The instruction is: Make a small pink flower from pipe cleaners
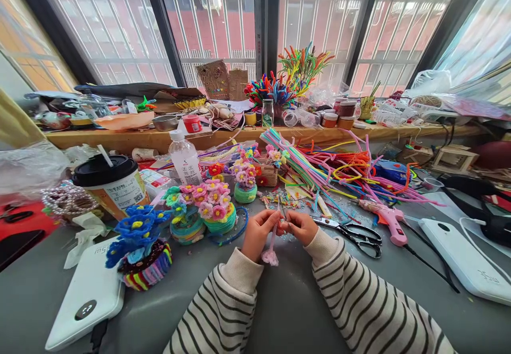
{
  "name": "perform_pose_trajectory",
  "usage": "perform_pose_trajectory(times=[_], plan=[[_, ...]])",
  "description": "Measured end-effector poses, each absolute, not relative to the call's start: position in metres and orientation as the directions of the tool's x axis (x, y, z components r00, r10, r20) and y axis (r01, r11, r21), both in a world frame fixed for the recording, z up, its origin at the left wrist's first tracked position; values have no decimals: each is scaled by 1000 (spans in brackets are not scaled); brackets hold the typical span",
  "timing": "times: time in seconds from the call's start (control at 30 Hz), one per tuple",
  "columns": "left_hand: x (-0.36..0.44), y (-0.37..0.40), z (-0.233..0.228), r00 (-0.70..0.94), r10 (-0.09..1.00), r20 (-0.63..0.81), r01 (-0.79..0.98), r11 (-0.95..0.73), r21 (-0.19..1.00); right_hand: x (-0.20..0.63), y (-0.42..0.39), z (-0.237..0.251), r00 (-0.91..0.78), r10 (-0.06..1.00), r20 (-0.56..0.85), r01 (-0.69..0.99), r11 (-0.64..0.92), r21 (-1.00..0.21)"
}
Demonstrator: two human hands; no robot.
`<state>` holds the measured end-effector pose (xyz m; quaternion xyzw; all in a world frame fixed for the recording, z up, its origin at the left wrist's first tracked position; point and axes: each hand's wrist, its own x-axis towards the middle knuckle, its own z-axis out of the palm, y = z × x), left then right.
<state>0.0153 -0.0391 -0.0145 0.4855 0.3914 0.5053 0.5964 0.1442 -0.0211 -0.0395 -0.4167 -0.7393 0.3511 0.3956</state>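
Note:
My left hand (260, 232) is closed in a pinch around a pale pink pipe cleaner flower (270, 257), whose fuzzy head hangs below the fingers. Close beside it, my right hand (300, 227) is also pinched, its fingertips nearly meeting the left ones. A thin strand rises between the fingertips; what the right fingers grip is too small to make out. Black-handled scissors (361, 237) lie to the right of my right hand. Left of my hands stand a pot of pink pipe cleaner flowers (217, 207) and a pot of blue ones (143, 253).
A pink glue gun (393, 223) lies right of the scissors, near a white power bank (463, 261). Bundled pipe cleaners (297, 157) and coloured scraps cover the table behind my hands. A lidded cup (114, 183), a plastic bottle (186, 159) and another power bank (90, 290) stand or lie at left.

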Motion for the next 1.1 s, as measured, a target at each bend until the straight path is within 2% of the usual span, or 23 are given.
perform_pose_trajectory(times=[0.13,0.23,0.4,0.63,0.87,1.1], plan=[[15,-39,-15,172,984,42,-226,-1,974,147,-18,-39,-318,908,272,304,369,-878],[13,-38,-14,199,978,57,-236,-8,972,157,-15,-32,-385,892,237,301,364,-881],[12,-37,-15,312,947,70,-250,11,968,180,-12,-18,-589,797,136,319,384,-867],[11,-36,-16,431,901,44,-332,112,937,193,-16,-12,-709,703,56,300,372,-878],[11,-38,-12,501,865,19,-383,202,901,197,-18,-9,-749,660,57,268,380,-885],[11,-39,-10,522,853,-10,-386,247,889,197,-18,-10,-741,670,54,249,347,-904]])
